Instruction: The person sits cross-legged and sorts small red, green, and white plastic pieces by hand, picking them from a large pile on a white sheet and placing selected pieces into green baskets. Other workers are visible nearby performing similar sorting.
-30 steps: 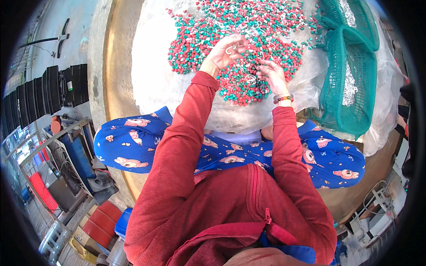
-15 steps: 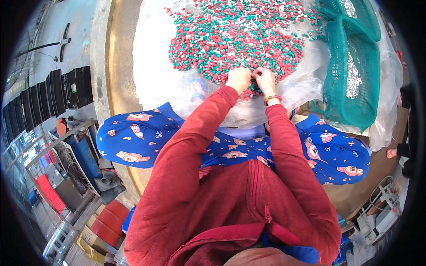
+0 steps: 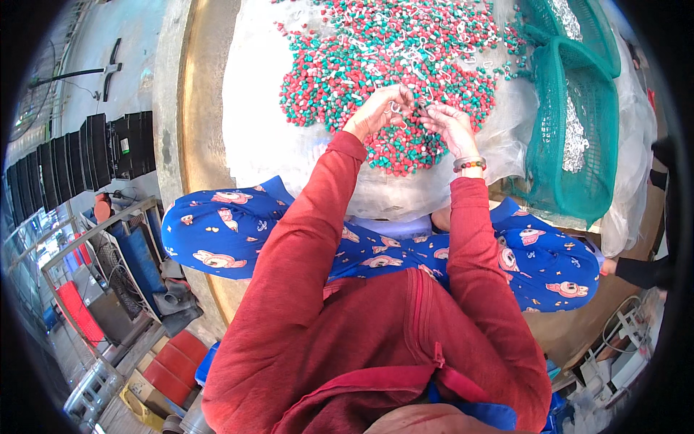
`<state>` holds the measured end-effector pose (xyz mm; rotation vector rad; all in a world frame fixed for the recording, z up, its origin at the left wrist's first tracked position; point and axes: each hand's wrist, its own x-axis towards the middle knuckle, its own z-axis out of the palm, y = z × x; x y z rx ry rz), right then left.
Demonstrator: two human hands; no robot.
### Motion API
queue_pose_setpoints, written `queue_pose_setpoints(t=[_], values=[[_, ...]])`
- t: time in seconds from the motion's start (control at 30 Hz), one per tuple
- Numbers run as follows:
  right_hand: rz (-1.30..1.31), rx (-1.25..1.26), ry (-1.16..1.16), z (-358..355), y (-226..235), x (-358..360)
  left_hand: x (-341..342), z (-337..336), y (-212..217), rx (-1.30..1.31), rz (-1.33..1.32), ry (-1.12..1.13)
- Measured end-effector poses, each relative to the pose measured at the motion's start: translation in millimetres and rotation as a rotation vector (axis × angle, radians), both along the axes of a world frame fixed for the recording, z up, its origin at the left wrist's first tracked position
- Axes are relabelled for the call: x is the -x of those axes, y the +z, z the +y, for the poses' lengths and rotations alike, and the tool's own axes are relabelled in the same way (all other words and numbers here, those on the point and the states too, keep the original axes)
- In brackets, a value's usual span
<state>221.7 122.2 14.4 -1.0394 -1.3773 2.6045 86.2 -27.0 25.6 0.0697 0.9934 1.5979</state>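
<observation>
A heap of small red and green pieces (image 3: pixel 340 87) is spread on a whitish sheet (image 3: pixel 253 108), with many white hook-shaped loops (image 3: pixel 416 54) among them. Above its near part, my left hand (image 3: pixel 382 110) has its fingers curled in, and a white hook (image 3: pixel 395 107) shows at them. My right hand (image 3: pixel 450 124), with a beaded bracelet at the wrist, is close beside it. Its thumb and fingertips come together toward the left fingertips. Something small and dark sits between the two hands, too small to name. Loose red and green pieces lie under both hands.
Two green mesh baskets (image 3: pixel 538 137) holding shiny pale pieces (image 3: pixel 575 134) stand at the right. A raised ledge (image 3: pixel 170 94) runs along the left, with black crates (image 3: pixel 69 155) beyond. My legs in blue patterned trousers (image 3: pixel 224 228) border the sheet. Another person's dark sleeve (image 3: pixel 640 271) shows at far right.
Both hands have risen off the heap and turned so that more of their fingers shows. They are a little farther apart, and a white hook is now visible at the left fingers.
</observation>
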Motion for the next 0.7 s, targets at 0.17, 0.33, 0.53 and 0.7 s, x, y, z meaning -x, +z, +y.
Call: queue_pose_setpoints(t=[0.17, 0.33, 0.53, 0.7], values=[[0.117, 0.073, 0.0, 11.9, 8.9, 1.9, 1.9, 3.1, -6.9, 0.149, 0.099, 0.017], [0.18, 0.133, -0.245, 32.4, 4.1, -14.6, -10.6, -0.1, -29.1, 0.48, 1.315, -0.301], [0.042, 0.189, -0.263, 36.8, -10.2, -13.3, -34.9, 5.1, -45.7, 0.599, 1.831, -0.615], [-0.208, -0.276, 0.002, 14.1, -27.9, 22.5, 1.2, 2.7, -32.6, 0.729, 1.547, -0.348]])
